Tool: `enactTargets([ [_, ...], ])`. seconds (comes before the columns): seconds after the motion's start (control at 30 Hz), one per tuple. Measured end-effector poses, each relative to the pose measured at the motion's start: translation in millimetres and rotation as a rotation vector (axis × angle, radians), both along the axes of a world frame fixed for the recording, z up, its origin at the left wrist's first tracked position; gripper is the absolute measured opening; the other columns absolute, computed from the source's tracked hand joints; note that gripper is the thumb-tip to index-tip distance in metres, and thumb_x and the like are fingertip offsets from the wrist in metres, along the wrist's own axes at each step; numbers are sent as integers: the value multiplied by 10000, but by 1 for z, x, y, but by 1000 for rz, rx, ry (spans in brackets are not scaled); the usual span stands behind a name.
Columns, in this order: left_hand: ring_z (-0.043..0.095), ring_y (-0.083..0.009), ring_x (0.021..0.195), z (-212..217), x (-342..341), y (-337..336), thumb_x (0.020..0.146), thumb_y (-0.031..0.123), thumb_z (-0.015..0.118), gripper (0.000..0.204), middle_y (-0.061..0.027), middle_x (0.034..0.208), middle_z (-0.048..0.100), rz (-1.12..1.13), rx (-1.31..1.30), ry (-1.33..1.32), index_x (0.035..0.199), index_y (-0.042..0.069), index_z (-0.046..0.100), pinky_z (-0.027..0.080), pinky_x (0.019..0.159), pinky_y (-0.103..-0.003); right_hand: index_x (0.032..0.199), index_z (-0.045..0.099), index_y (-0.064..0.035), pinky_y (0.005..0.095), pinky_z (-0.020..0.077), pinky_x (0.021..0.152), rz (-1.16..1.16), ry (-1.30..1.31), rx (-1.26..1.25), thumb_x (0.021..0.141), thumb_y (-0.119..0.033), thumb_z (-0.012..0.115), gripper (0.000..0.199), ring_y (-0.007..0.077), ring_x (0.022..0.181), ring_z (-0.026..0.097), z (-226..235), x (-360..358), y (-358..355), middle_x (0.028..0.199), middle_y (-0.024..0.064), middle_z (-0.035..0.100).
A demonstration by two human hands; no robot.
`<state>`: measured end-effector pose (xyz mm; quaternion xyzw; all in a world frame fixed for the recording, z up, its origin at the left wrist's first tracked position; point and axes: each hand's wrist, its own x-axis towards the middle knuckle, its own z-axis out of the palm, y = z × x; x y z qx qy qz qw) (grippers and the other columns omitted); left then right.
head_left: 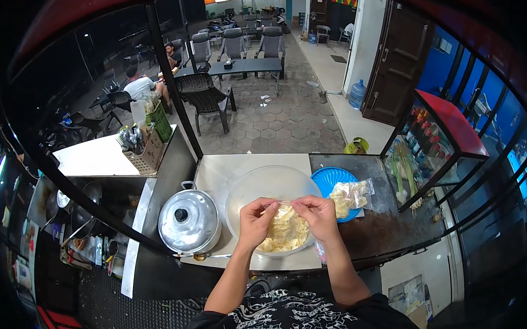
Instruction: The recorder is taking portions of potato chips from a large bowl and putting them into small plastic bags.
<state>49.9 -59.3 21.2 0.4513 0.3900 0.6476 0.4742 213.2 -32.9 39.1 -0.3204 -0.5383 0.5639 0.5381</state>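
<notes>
My left hand (256, 220) and my right hand (318, 216) together pinch the top of a clear plastic bag (285, 230) filled with pale yellow chips. The bag hangs over a large translucent plastic bowl (247, 189) on the counter in front of me. To the right of the bowl, a blue plate (329, 179) carries two filled clear bags of the same chips (348, 195).
A lidded metal pot (188, 220) stands left of the bowl. A wok and utensils sit lower left. A basket of cutlery (142, 149) rests on a white counter. A glass case with vegetables and bottles is at right. Chairs, tables and seated people lie beyond.
</notes>
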Motion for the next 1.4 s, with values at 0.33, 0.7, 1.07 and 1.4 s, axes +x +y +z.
enactTargets([
  [0.33, 538, -46, 676, 9, 10, -2, 869, 49, 650, 72, -16, 778, 641, 46, 72, 38, 884, -19, 667, 419, 581, -190, 859, 667, 30, 214, 456, 639, -65, -155, 142, 824, -30, 685, 72, 64, 700, 574, 1, 4, -6, 758, 40, 646],
  [0.7, 565, -81, 739, 6, -12, -7, 902, 119, 578, 211, -53, 808, 668, -35, -3, 127, 863, -50, 697, 442, 691, -226, 830, 687, 30, 225, 472, 657, -31, -65, 124, 822, -44, 685, 74, 78, 714, 592, -5, -15, -7, 762, 49, 663],
  [1.07, 618, -104, 695, 2, -44, -6, 832, -3, 669, 51, -90, 762, 676, -143, 3, 34, 856, -45, 688, 503, 645, -221, 841, 702, 40, 209, 434, 643, 53, -27, -32, 833, -65, 686, 106, 61, 691, 562, 0, -25, -10, 739, 40, 659],
  [1.4, 616, -105, 716, -8, -71, -12, 832, 3, 672, 36, -77, 776, 674, -130, 50, 38, 838, -33, 672, 499, 681, -232, 827, 690, 62, 220, 421, 639, -14, -91, 83, 851, -19, 648, 94, 74, 695, 544, -9, -54, -20, 741, 55, 641],
])
